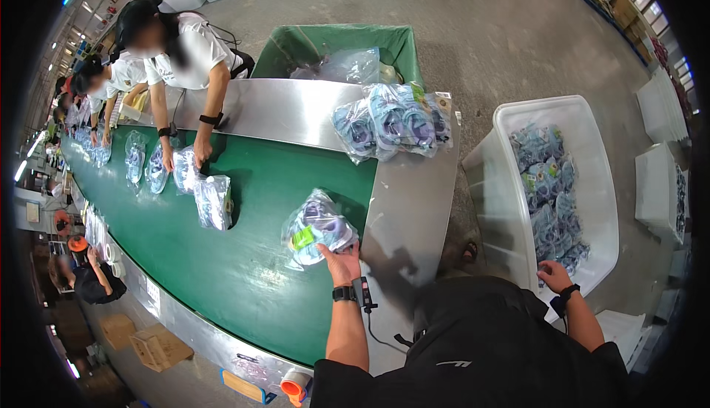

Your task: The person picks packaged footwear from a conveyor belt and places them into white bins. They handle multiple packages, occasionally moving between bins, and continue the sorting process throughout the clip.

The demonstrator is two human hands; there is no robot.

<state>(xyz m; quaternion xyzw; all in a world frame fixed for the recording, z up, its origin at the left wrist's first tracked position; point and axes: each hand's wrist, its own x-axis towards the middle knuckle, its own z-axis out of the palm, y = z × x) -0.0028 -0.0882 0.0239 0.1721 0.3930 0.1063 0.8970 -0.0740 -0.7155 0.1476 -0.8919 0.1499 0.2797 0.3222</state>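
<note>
"Surface?"
"Green belt (255, 275), steel-edged; filled clear bag (319, 219) upon it, near end, gripped by left hand (342, 264)."
"Room?"
"Grey floor (462, 38); white bin (492, 194), right hand (555, 276) at its rim, grip indeterminable."

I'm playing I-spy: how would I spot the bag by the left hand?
Find the green belt. Near its right end, the left hand touches a clear bag. It lies apart from the belt's other bags and shows a bright green patch.

Wide fisheye view, downward from head
</note>
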